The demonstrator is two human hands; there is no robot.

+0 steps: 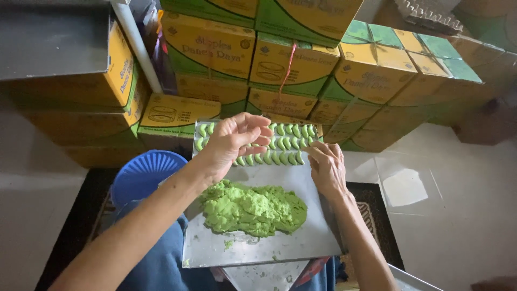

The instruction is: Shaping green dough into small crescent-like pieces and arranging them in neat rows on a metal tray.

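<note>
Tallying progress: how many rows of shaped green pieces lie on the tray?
2 rows on the metal tray: far row, near row. The left hand covers parts; more may be hidden.

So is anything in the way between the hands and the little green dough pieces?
Nothing visible. The left hand hovers palm-up right over the rows of small green crescents, and the right hand rests at their near edge on the metal tray.

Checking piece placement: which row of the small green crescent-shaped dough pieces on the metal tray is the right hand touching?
The near row of small green crescent dough pieces; the right hand touches its right end, while the far row lies untouched beyond.
</note>
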